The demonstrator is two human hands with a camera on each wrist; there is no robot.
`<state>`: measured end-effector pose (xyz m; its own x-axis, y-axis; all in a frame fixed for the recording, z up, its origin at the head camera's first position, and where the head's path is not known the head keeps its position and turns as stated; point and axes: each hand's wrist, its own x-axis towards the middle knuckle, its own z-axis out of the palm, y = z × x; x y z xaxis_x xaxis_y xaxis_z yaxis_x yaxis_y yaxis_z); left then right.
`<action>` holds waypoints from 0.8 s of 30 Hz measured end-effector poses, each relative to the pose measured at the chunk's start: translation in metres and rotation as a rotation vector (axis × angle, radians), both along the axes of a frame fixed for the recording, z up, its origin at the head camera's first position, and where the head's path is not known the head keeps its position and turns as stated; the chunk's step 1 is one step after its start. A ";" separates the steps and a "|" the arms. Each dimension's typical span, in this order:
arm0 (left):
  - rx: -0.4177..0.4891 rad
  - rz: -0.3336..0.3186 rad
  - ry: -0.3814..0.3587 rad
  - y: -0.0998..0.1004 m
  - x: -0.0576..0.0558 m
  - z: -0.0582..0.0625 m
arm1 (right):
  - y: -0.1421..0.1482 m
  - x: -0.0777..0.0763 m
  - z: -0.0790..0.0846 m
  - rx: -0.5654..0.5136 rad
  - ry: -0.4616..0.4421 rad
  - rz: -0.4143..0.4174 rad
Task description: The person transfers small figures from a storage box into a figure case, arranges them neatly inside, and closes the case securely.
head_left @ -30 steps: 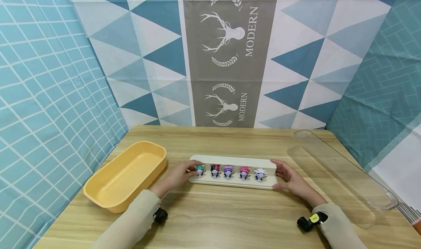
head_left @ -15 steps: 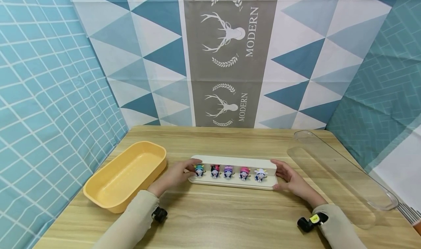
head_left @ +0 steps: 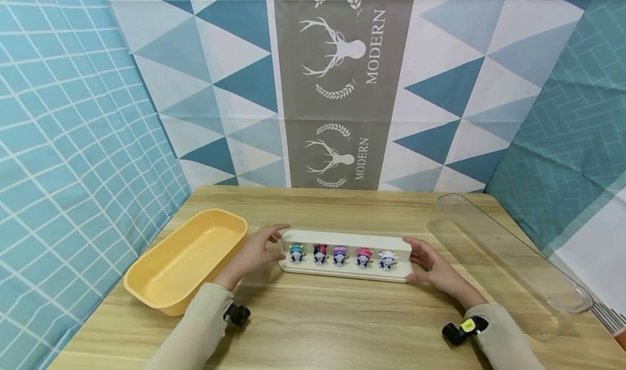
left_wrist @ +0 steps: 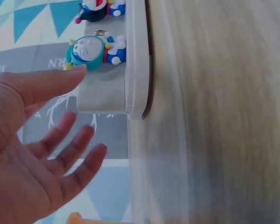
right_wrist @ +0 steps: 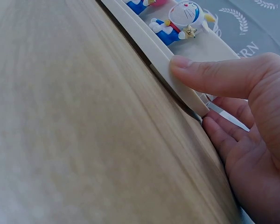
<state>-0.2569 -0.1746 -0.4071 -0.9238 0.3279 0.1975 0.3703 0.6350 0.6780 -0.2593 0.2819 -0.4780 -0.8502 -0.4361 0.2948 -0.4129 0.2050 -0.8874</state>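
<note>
A long cream display stand point(head_left: 325, 270) lies on the table, with several small cat-like figurines in coloured hats standing in a row on it. At the left end is the teal-hatted figurine point(left_wrist: 87, 49); the white-hatted figurine point(right_wrist: 184, 16) stands at the right end. My left hand point(head_left: 251, 256) is spread beside the stand's left end, thumb and fingers apart, holding nothing. At the other end, my right hand point(head_left: 437, 269) grips the stand's corner. In the right wrist view its thumb point(right_wrist: 214, 74) lies on the front edge, with the other fingers around the end.
A yellow plastic basin point(head_left: 183, 261) sits at the left of the wooden table point(head_left: 342, 326). A long clear plastic cover point(head_left: 508, 250) lies along the right side. Patterned cloth walls point(head_left: 342, 87) rise behind and at both sides.
My left hand has drawn back leftward from the stand's left end, and its fingers have spread wider. The right hand keeps its grip; the stand has barely moved.
</note>
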 end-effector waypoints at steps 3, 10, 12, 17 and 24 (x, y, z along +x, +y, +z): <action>0.031 0.026 -0.028 -0.003 -0.002 -0.004 | 0.000 0.000 0.000 0.002 0.003 -0.001; 0.132 0.009 -0.134 -0.011 -0.006 -0.015 | 0.000 0.000 -0.001 -0.004 0.003 0.005; 0.161 -0.017 -0.159 -0.012 -0.006 -0.017 | 0.000 0.000 -0.001 -0.003 0.004 0.004; 0.215 -0.041 -0.233 -0.014 -0.007 -0.021 | -0.001 0.001 0.000 -0.006 0.032 0.012; 0.329 -0.085 -0.324 -0.018 -0.011 -0.029 | 0.000 0.001 0.001 -0.017 0.063 0.025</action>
<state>-0.2683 -0.1928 -0.4359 -0.9278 0.3730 0.0092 0.1473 0.3437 0.9275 -0.2582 0.2816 -0.4766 -0.8186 -0.4514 0.3551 -0.4731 0.1795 -0.8625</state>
